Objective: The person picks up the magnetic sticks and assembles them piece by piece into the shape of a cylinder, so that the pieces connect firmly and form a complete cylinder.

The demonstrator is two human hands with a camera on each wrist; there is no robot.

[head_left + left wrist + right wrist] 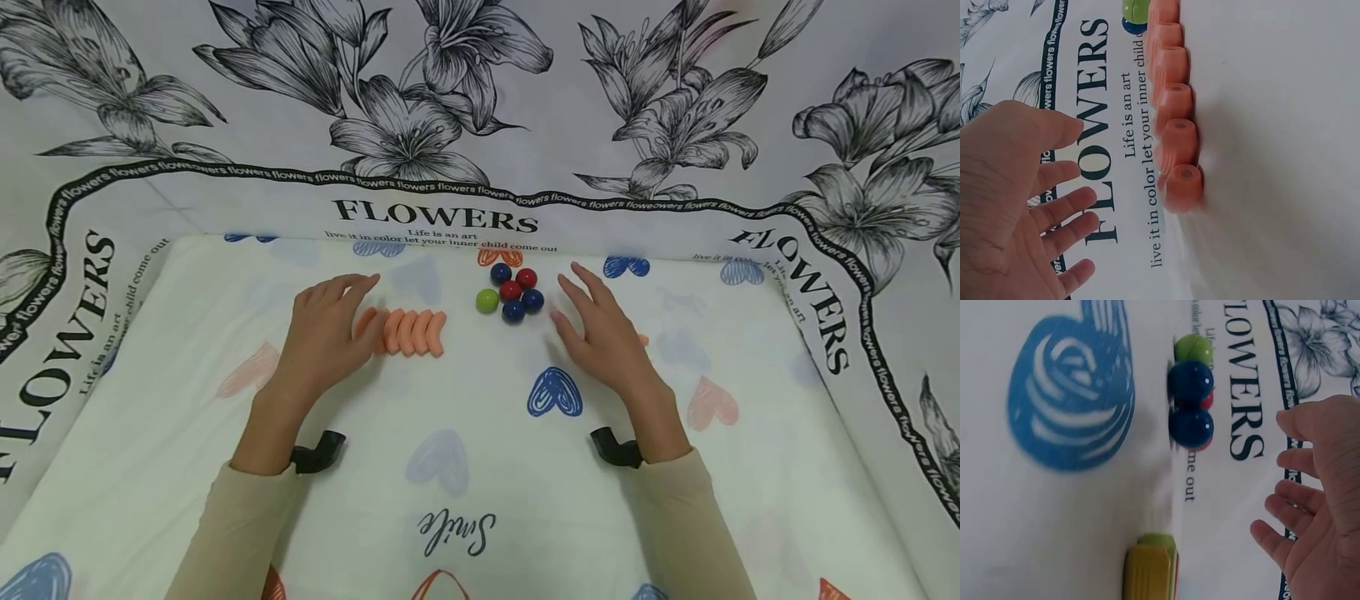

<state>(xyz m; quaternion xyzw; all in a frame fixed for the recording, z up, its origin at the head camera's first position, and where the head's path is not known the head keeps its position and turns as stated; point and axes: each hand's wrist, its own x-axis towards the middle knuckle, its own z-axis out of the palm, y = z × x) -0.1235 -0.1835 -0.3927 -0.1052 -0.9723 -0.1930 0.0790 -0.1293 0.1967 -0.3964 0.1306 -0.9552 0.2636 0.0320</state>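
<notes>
My left hand [318, 333] hovers with loosely bent, spread fingers beside a row of curved orange pieces [406, 332], partly covering the row's left end in the head view. From the left wrist, the orange pieces [1179, 140] show dark spots on their ends, and a gap separates them from the hand. My right hand [607, 342] is held over the cloth to the right of a cluster of small balls: blue [513, 312], red [510, 290] and one green [487, 301]. Its fingers are apart and hold nothing. A yellow piece [1147, 572] with green and red behind it appears low in the right wrist view.
A white cloth [495, 450] printed with hearts and lettering covers the table. Behind it hangs or lies a flower-patterned fabric [555, 133] with a black border. Black wrist devices [318, 452] sit at both wrists.
</notes>
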